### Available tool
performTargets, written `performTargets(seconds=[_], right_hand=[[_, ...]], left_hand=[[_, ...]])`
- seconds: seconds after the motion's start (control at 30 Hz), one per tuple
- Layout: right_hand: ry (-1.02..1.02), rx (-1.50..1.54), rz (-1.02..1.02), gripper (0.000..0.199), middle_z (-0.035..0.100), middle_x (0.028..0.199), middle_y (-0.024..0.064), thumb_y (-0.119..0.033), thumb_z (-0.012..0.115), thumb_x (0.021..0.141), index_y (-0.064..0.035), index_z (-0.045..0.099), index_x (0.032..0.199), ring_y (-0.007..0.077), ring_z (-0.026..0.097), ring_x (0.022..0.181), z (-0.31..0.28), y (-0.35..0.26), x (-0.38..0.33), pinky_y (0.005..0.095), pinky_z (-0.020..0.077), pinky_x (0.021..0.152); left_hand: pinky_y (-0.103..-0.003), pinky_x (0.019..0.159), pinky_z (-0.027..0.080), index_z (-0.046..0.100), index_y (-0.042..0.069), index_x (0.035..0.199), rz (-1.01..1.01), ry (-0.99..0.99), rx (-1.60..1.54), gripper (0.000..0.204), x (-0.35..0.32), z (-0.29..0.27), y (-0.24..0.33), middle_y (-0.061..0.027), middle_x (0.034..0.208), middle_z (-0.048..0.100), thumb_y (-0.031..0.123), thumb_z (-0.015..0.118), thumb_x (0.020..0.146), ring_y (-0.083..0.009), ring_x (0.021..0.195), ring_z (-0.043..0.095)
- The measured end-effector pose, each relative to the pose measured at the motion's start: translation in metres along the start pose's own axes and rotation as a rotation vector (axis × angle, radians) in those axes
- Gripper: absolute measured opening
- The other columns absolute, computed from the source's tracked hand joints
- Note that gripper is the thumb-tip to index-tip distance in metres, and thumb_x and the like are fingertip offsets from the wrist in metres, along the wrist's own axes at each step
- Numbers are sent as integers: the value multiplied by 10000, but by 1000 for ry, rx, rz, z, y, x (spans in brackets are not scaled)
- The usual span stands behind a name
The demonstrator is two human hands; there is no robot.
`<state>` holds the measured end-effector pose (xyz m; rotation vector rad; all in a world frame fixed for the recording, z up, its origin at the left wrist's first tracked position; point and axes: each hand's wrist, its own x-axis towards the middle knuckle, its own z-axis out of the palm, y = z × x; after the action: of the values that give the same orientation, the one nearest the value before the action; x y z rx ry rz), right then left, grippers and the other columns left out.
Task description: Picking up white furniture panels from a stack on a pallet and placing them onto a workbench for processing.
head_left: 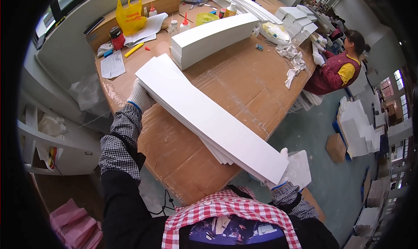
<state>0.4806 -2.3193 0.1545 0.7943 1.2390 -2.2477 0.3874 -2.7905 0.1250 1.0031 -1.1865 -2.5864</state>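
A stack of long white boards (209,114) lies slantwise over the brown work table, its layers slightly fanned out along the near side. My left hand (140,95), in a white knit glove, closes on the stack's far left end, with the fingers partly beneath it. At the near right end, past the table's edge, my right hand (282,172) grips the same boards; a gloved thumb shows beside the corner, the other fingers are hidden below. Behind it, another neat stack of white boards (213,37) stands on the table.
The table (244,88) is covered with brown cardboard. Beyond are a yellow bag (130,18), a red-capped glue bottle (185,24), a yellow knife (134,49), papers (112,65) and rags (292,59). A co-worker (337,68) stands at the right side. A cardboard box (336,148) sits on the floor.
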Motion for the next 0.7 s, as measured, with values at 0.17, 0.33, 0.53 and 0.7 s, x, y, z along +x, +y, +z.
performTargets(seconds=[0.17,0.33,0.53,0.7], right_hand=[[-39,-18,-11,688,626,1077,115,-642,280,943,-53,573,1142,219,620,924,-3,-6,-14,329,524,725],[-82,132,-66,572,588,852,54,-606,295,957,-101,558,905,177,576,773,-29,-17,-30,321,493,689],[-122,201,-98,458,489,714,-12,-536,357,978,-158,454,739,113,503,664,-84,-12,-85,287,463,632],[-265,304,-167,444,505,740,-25,-537,433,960,-111,525,876,79,524,637,-171,15,-126,251,468,575]], left_hand=[[-427,909,513,471,64,1258,10,-56,-41,497,-17,-2,-4,-111,1203,581,455,393,962,-229,1082,587],[-403,907,496,505,105,1232,102,-298,-96,481,-32,-19,-20,-57,1184,590,480,402,948,-238,1089,579],[-381,876,512,475,38,1221,461,-409,594,370,-73,-70,-53,-95,1172,572,306,437,969,-238,1067,581],[-372,868,506,455,5,1211,550,-402,927,317,-121,-44,-96,-109,1166,560,157,508,938,-227,1043,577]])
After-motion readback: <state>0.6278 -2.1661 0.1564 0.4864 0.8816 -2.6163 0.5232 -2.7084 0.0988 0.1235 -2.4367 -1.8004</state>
